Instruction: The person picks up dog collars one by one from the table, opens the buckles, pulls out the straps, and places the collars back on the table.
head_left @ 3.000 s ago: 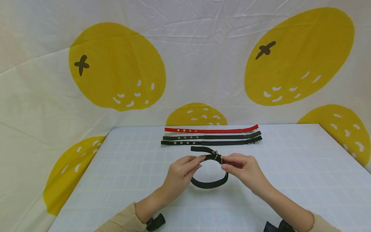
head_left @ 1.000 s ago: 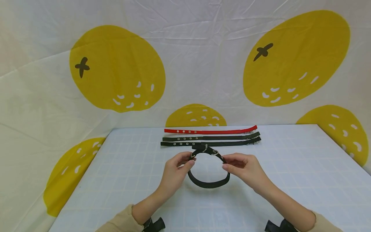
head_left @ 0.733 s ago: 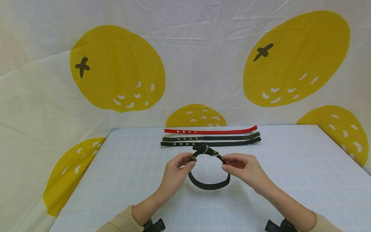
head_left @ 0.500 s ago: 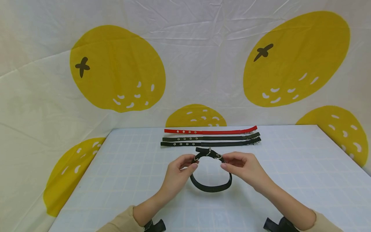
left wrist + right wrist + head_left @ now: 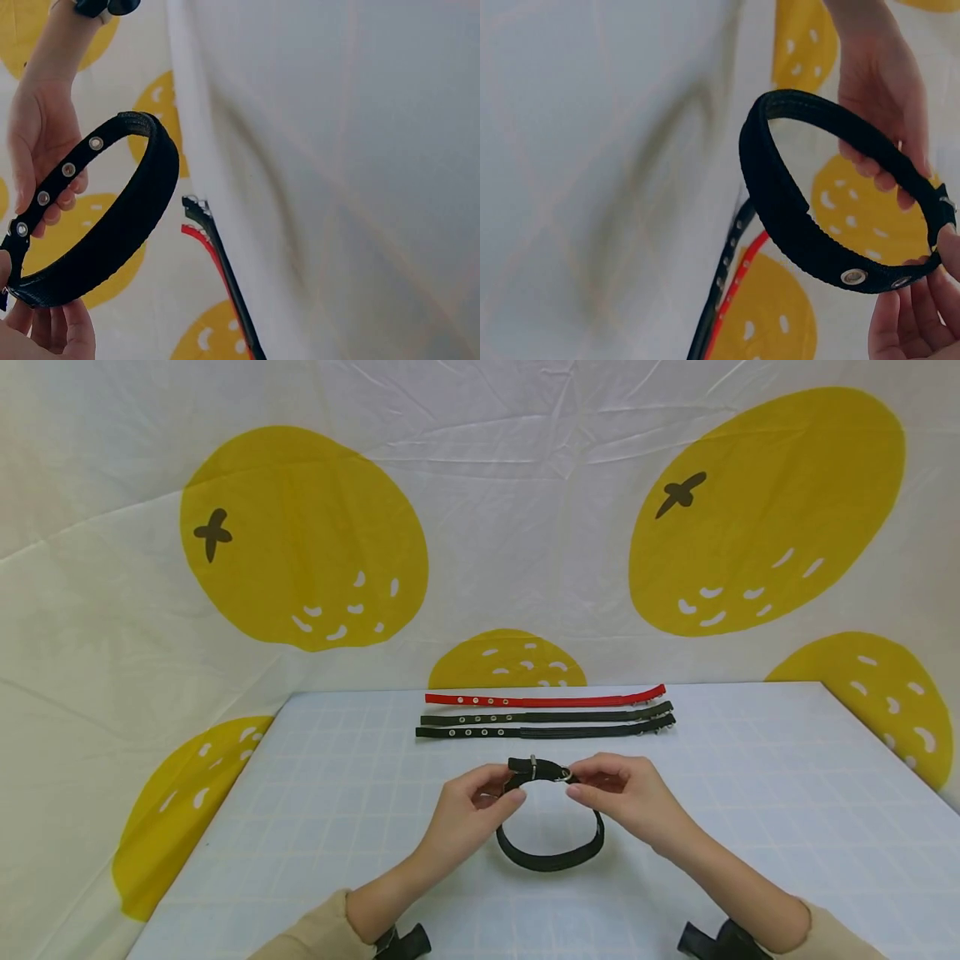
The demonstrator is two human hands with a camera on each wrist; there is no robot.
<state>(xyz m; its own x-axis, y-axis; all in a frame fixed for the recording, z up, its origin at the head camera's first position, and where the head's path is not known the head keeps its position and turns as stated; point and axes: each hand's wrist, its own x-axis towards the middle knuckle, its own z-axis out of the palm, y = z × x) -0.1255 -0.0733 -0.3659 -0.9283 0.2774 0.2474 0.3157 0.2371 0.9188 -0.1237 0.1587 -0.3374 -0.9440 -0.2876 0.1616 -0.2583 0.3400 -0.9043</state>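
Observation:
A black pet collar (image 5: 551, 862) with metal eyelets is bent into a loop and held over the table. My left hand (image 5: 468, 806) pinches its left side between thumb and fingers. On the loop's right side, near a metal ring, my right hand (image 5: 637, 797) pinches the strap. The buckle (image 5: 533, 767) sits at the far side of the loop, between the hands, with the strap's short end pointing left. In the left wrist view, a row of eyelets shows on the collar (image 5: 139, 217). The right wrist view shows the broad padded band of the collar (image 5: 776, 199).
Behind the hands, a red collar (image 5: 570, 702), a dark green collar (image 5: 570, 717) and another black collar (image 5: 570, 732) lie flat in parallel rows on the white table (image 5: 300, 827). A white cloth (image 5: 525, 552) with yellow fruit prints hangs behind the table.
Three seconds ago the strap's end stuck out loosely leftward; it now lies against the loop at the buckle. The left hand has shifted its grip, and the collar has come slightly nearer.

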